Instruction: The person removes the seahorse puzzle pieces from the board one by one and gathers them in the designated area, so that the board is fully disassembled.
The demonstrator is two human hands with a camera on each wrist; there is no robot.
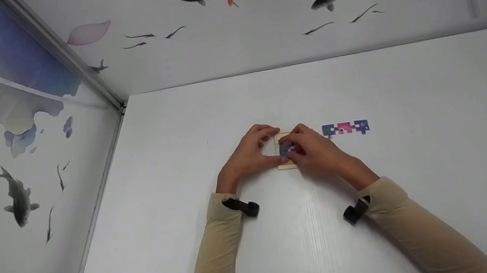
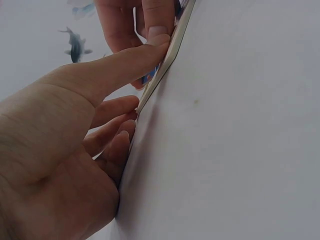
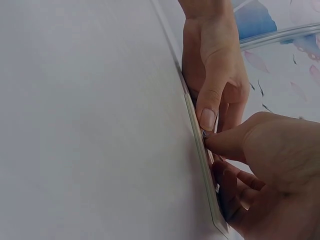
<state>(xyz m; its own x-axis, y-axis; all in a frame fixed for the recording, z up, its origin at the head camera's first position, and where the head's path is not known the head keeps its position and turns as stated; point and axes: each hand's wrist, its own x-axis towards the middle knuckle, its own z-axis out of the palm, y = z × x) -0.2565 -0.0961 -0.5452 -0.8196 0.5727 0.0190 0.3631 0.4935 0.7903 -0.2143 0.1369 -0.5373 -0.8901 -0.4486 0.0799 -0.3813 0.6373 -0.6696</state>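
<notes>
A small pale wooden puzzle tray [image 1: 286, 167] lies on the white table, largely covered by both hands. Within its left part shows a blue jigsaw piece [image 1: 285, 149], which my right hand [image 1: 319, 151] pinches between thumb and fingers. My left hand [image 1: 249, 155] spans the tray's left side and holds it, fingers at the far corner and thumb at the near part beside the piece. In the left wrist view, the left thumb [image 2: 125, 65] reaches over the tray's rim [image 2: 172, 52]. From the right wrist view, both thumbs meet close over the tray's edge [image 3: 200, 145].
To the right of the tray lies a joined row of jigsaw pieces [image 1: 345, 128], blue and pink. White panels with painted fish stand along the left and back of the table [image 1: 172, 118]. Each wrist carries a black strapped device [image 1: 355, 211].
</notes>
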